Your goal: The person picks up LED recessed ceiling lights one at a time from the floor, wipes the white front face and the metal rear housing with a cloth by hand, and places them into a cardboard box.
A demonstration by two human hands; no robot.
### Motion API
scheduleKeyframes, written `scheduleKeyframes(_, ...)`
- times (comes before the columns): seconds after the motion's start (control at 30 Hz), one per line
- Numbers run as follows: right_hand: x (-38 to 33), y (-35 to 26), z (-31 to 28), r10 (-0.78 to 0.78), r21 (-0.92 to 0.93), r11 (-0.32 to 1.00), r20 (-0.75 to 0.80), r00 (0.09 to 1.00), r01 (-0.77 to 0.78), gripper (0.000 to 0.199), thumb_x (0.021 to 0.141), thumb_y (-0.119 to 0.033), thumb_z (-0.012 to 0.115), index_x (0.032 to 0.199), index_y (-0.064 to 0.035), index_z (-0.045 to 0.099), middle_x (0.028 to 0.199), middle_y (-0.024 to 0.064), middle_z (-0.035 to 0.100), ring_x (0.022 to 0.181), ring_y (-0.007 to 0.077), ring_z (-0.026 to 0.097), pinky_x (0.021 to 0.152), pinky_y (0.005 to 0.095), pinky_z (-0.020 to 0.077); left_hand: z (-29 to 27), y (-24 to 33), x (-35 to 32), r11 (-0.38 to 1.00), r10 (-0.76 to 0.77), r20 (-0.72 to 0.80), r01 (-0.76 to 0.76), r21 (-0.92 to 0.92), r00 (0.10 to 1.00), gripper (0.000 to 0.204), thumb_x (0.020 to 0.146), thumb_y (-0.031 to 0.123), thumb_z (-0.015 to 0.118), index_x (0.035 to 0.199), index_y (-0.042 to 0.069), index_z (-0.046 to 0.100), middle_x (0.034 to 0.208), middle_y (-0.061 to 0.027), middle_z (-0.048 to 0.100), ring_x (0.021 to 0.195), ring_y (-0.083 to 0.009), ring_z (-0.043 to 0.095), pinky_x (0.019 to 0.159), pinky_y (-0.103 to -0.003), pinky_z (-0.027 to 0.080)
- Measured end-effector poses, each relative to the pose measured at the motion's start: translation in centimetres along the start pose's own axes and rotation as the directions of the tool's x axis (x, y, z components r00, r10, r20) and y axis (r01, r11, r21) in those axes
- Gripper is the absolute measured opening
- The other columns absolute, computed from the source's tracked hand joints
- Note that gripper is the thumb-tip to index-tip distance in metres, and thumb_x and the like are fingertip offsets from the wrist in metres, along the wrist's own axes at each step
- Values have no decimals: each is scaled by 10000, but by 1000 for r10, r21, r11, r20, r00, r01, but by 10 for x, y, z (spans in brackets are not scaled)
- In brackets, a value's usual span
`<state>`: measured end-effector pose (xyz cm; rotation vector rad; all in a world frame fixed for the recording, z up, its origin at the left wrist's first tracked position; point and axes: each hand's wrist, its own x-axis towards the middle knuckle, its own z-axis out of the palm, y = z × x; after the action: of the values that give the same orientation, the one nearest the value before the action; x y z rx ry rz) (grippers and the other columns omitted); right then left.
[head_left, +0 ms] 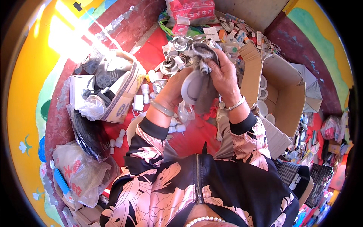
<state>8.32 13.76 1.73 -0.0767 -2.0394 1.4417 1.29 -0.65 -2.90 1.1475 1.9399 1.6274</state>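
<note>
In front of me, my left hand (174, 87) grips the edge of a round, pale disc (190, 89) that looks like a ceiling light or its cover. My right hand (225, 75) is closed on a grey cloth (207, 96), which drapes down over the disc's right side. The cloth's bunched dark upper end (203, 51) sticks up above the fingers. Motion blurs the cloth and the disc a little. My left fingertips are mostly hidden behind the disc.
An open cardboard box (285, 75) at right holds round white discs. At left, another carton (123, 94) contains dark appliance parts. Silvery downlights (181, 42) lie beyond my hands, white bulbs (138, 102) to the left on red cloth. Small boxes (236, 32) pile at the back.
</note>
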Motion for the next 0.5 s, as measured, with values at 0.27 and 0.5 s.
scheduleKeyframes(0.27, 12, 18, -23, 320, 714, 685, -115, 940, -146, 160, 903, -93, 533, 1033, -18, 589, 907, 26, 627, 799, 90, 581, 708, 234, 479, -5, 1, 0, 971, 186, -48, -176, 162, 981, 436, 709, 118, 692, 1119, 61, 553, 1019, -92, 626, 966, -216, 606, 839, -291, 455)
scheduleKeyframes(0.5, 24, 55, -68, 545, 857, 485, -141, 827, -173, 243, 929, -178, 471, 1085, -35, 591, 942, 87, 656, 780, 224, 644, 691, 370, 546, -12, -24, 4, 895, -158, -88, 105, -433, 983, 486, 725, 139, 716, 1169, 50, 538, 1098, -76, 620, 983, -179, 603, 837, -288, 481)
